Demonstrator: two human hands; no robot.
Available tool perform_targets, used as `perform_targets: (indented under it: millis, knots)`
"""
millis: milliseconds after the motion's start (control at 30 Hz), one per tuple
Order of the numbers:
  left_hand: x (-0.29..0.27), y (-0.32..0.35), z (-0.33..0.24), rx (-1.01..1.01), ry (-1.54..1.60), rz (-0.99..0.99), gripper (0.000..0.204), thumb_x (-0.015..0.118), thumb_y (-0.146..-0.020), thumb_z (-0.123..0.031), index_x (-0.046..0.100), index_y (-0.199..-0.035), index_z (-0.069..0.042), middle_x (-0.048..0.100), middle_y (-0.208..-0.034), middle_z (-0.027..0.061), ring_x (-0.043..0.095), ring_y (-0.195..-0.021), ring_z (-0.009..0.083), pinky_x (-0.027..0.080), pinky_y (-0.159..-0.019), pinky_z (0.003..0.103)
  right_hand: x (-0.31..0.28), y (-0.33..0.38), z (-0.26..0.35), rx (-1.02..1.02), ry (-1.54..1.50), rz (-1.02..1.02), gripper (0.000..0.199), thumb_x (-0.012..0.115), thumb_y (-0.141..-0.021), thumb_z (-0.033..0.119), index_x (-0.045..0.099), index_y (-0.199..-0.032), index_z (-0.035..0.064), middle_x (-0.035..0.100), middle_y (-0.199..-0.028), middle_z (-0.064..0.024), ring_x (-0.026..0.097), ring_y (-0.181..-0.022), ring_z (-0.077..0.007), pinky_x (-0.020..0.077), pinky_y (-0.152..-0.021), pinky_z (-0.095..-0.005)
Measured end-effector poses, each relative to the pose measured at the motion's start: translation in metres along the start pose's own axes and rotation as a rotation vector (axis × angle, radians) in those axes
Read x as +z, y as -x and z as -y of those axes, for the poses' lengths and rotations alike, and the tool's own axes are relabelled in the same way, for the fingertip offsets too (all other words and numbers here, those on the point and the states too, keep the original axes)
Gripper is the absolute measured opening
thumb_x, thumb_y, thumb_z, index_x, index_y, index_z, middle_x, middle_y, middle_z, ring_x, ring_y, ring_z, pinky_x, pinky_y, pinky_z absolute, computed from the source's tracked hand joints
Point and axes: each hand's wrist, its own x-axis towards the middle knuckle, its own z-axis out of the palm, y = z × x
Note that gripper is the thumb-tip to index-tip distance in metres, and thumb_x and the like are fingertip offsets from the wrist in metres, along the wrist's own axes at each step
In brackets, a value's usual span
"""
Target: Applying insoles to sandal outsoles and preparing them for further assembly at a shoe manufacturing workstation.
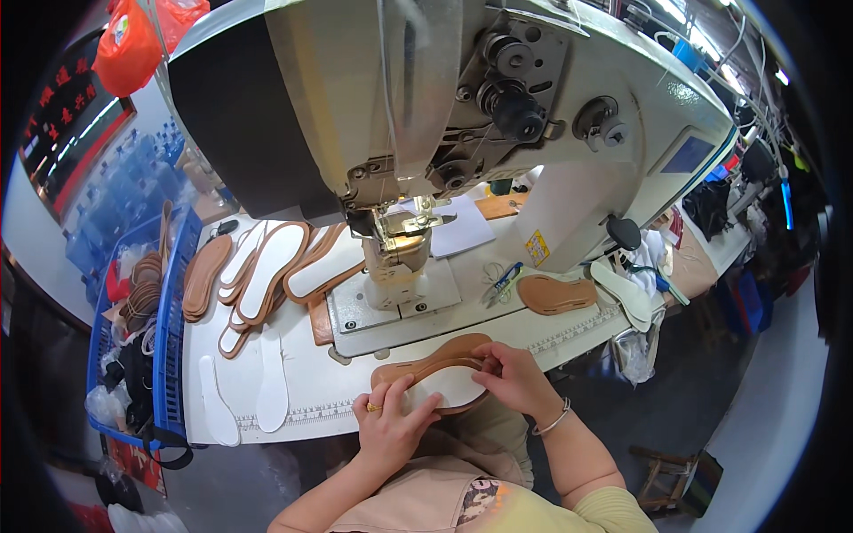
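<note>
The right grip (520, 380) has thumb and fingertips together, clamped on the far right edge of a white insole piece (451, 387); the left grip (391, 425) lays its fingers on the piece's left part, and whether its thumb closes beneath cannot be told. The piece lies at the front edge of the desk (244, 391), before the sewing machine (657, 107). It is smooth, pale and rounded, with brown along its near edge; a brown sole (426, 357) extends along its far side. Whether the brown parts form 1 body is unclear.

Markings: a ruler scale (311, 414) with fine graduations runs along the desk's front; a small yellow label (537, 248) is fixed to the machine; farther left, a dark wall panel (67, 107) bears red characters.

Surroundings: left of the machine lie a pile of brown and white insoles (271, 275) and 2 loose white shapes (273, 382). To the right lie blue-handled snips (506, 277) and a brown insole (555, 294). A blue basket (169, 355) of mixed materials adjoins the desk's left side. The machine's head overhangs the centre, partly hiding the white paper (462, 231) behind.
</note>
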Motion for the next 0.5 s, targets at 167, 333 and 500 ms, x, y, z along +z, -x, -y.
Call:
perform_targets:
  millis: [167,333,500]
  knots:
    - [-0.002,-0.001,-0.001,0.014,-0.04,0.02,0.043,0.078,-0.067,-0.032,0.067,-0.108,-0.033,0.052,-0.122,0.0038,0.048,-0.106,0.0221,0.029,-0.089,0.041,0.002,-0.001,0.01,0.089,0.092,0.014,0.031,0.072,-0.075,0.008,0.061,-0.104,0.0006,0.064,-0.086,-0.0099,0.063,-0.079,-0.0238,0.0502,-0.069,-0.0323]
    - [0.002,-0.002,0.004,0.028,-0.053,0.035,0.043,0.074,-0.071,-0.037,0.064,-0.113,-0.035,0.053,-0.121,0.0047,0.047,-0.107,0.0219,0.03,-0.087,0.041,0.035,0.019,0.017,-0.34,0.63,-0.266,0.057,0.074,-0.073,0.028,0.052,-0.121,0.0056,0.046,-0.13,-0.0142,0.043,-0.122,-0.0338,0.0366,-0.1,-0.0457]
    - [0.001,-0.004,0.008,0.017,-0.025,0.14,0.049,0.074,-0.072,-0.034,0.062,-0.118,-0.027,0.052,-0.127,0.0077,0.048,-0.111,0.0243,0.03,-0.09,0.042,0.053,0.023,-0.004,-0.501,0.704,-0.053,0.078,0.066,-0.078,0.048,0.042,-0.136,0.0014,0.035,-0.146,-0.0169,0.033,-0.135,-0.0334,0.0275,-0.109,-0.0497]
